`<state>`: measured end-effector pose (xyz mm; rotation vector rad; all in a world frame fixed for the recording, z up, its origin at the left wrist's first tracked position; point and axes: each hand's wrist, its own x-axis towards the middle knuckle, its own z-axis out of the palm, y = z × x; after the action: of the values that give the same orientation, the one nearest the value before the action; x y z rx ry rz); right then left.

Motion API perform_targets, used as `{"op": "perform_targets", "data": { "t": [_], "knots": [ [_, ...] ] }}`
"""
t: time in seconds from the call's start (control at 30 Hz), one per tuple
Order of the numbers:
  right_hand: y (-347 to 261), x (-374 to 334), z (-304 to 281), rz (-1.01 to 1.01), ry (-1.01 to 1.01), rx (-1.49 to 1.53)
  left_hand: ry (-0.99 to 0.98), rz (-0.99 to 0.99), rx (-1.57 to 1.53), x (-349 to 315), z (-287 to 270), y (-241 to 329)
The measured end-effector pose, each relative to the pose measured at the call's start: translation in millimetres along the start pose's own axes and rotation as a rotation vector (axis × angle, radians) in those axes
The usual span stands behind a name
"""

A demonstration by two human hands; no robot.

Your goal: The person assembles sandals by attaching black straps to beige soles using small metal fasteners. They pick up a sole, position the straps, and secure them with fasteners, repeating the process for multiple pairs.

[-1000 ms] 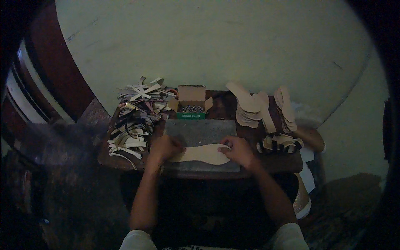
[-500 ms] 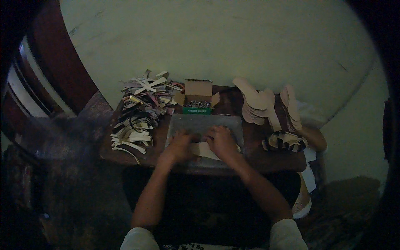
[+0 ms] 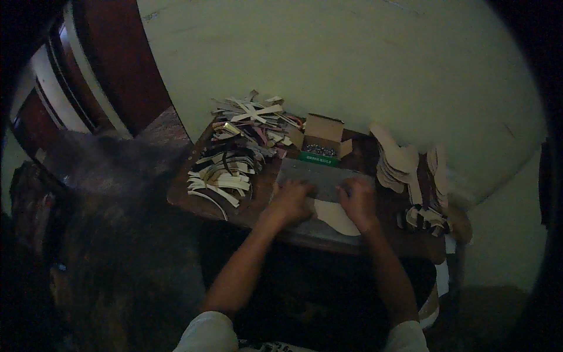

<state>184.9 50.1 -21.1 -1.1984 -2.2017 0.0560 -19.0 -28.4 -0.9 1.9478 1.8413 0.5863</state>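
Note:
A pale, shoe-sole-shaped insole (image 3: 335, 217) lies flat on a grey slab (image 3: 319, 175) in front of me. At the insole's left end is my left hand (image 3: 290, 202), fingers bent and closed on it. My right hand (image 3: 359, 202) hovers at the insole's right side, its fingers curled together. Whatever its fingertips may hold is too dark and small to make out. Just beyond the slab stands an open green and brown cardboard box (image 3: 320, 157) holding many small metal nails.
A heap of cut strips (image 3: 234, 158), pale and dark, covers the left of the brown table (image 3: 185, 196). Stacked insole shapes (image 3: 393, 158) stand at the right. Nearer lies a bundle of pale pieces with dark straps (image 3: 427, 218). A plain wall (image 3: 352, 64) rises behind.
The view has turned left, so the table appears shifted right and tilted. My hands have spread apart, and more of the insole shows between them.

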Motion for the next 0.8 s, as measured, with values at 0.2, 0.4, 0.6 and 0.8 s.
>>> {"op": "perform_targets", "data": {
  "t": [0.2,0.4,0.6,0.8],
  "knots": [
    [-47.7,3.7,-9.0,-0.146,-0.001,0.093,0.522,-0.164,-0.340,7.5,-61.3,-61.8],
    [-103.0,20.6,20.1,-0.308,-0.090,0.325,0.734,-0.582,-0.232,10.2,-105.4,-133.9],
    [-149.5,57.1,46.9,-0.273,-0.169,0.413,0.924,-0.587,-0.314,5.2,-114.8,-140.6],
    [-182.9,111.4,89.0,-0.375,-0.069,0.389,1.044,-0.540,-0.506,-24.9,-130.0,-164.4]
  ]
}}
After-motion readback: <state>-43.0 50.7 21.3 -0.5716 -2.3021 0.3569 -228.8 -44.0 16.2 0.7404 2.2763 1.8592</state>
